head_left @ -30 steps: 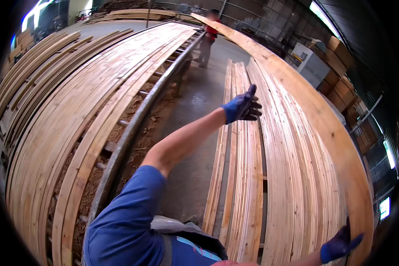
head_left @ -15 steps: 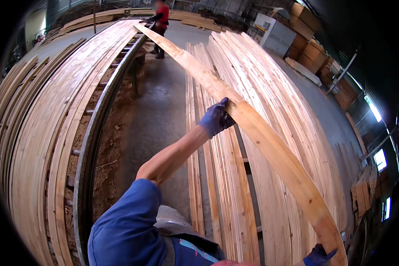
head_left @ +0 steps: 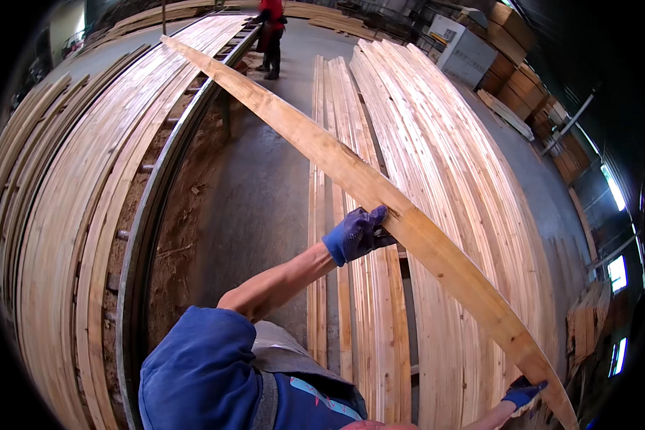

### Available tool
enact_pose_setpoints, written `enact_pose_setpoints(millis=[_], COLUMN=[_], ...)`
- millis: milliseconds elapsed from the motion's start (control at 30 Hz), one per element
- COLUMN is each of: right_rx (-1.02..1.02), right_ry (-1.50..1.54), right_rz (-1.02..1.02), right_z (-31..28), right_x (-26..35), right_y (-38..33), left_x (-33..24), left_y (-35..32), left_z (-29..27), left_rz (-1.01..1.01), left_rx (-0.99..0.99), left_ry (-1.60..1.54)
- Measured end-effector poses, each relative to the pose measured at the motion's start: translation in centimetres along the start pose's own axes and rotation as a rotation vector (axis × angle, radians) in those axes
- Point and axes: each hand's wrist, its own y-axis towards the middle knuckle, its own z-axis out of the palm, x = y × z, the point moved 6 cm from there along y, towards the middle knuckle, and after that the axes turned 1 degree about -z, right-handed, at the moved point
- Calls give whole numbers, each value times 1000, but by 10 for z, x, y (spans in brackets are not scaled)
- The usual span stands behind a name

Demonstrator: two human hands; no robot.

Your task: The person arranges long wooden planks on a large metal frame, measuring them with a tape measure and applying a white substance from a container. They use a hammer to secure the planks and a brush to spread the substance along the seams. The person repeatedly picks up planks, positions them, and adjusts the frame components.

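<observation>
A long wooden board [head_left: 301, 132] slants across the view, from the far left down to the near right. My left hand [head_left: 358, 233], in a blue-purple glove, grips the board's near edge around its middle, thumb on top and the other fingers underneath. Close to the near end, my right hand [head_left: 524, 393], gloved in dark blue, holds the same edge; its lower fingers are hidden beneath the wood. The far end of the board hangs over a roller conveyor [head_left: 140, 215] on the left, which carries a layer of boards [head_left: 86, 193].
Right of me lies a wide stack of long boards [head_left: 451, 165], with narrower rows of boards [head_left: 365, 308] beside it. Sawdust [head_left: 186, 222] covers the floor along the conveyor. At the far end stands a person in red [head_left: 271, 36]. Brown stacks [head_left: 512, 36] and a white cabinet [head_left: 468, 57] are at far right.
The board's far end has swung left over the conveyor. My left hand has come lower and nearer with it, while my right hand has moved slightly up. The person in red appears shifted right.
</observation>
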Motion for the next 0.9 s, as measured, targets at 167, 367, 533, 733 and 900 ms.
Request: enact_pose_setpoints(millis=[167,367,533,733,900], right_rx=[286,285,302,310,211], right_ry=[-863,-568,-683,-666,-612], right_rz=[405,292,288,160,288], right_z=[-14,4,-10,-12,4], right_x=[-221,-323,-304,-349,-414], right_y=[-56,-139,-95,-93,-101], left_x=[26,44,-157,-349,-388], left_y=[-18,-61,-100,-201,-197], left_z=[-12,-15,-194,-295,-365], left_rz=[77,-102,575,612,761], left_rx=[-53,-53,-362,-776,-925], left_ry=[-24,46,119,-86,57])
